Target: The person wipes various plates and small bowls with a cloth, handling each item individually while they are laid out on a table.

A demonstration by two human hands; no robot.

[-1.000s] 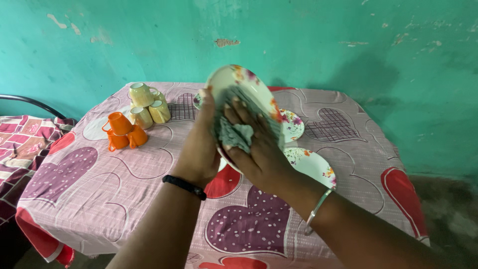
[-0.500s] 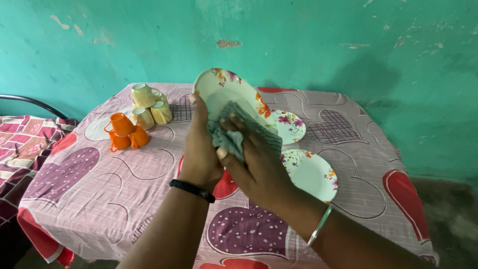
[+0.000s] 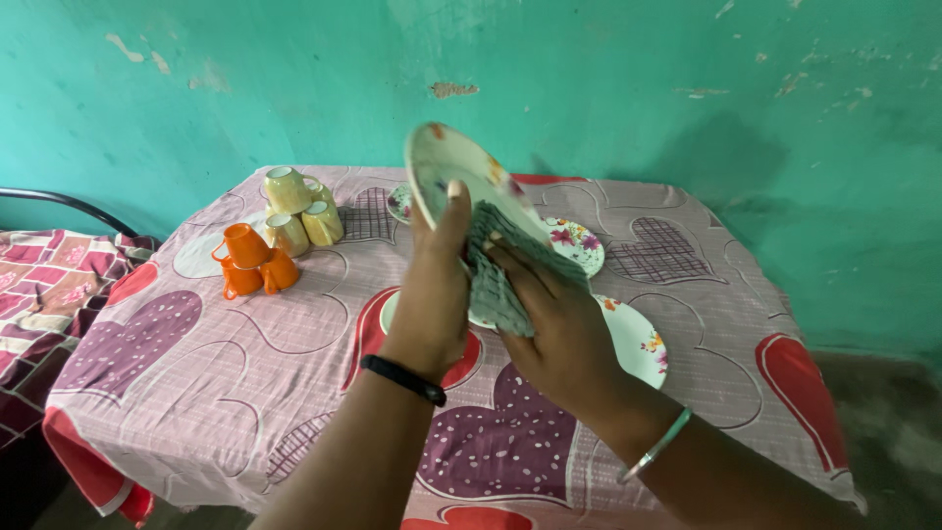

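My left hand (image 3: 432,294) holds a white floral plate (image 3: 451,177) tilted up on edge above the table, thumb on its face. My right hand (image 3: 559,329) presses a grey-green cloth (image 3: 496,270) flat against the plate's face. A black band is on my left wrist and a pale bangle on my right.
The table (image 3: 245,363) wears a pink cloth with heart shapes. Orange cups (image 3: 250,260) and yellow cups (image 3: 294,206) are stacked at the back left. More floral plates (image 3: 638,344) lie on the table behind my hands. A green wall stands behind; a patterned bed (image 3: 39,285) is at left.
The plate has tilted and shifted slightly left, and my right hand has slid the cloth down across its face.
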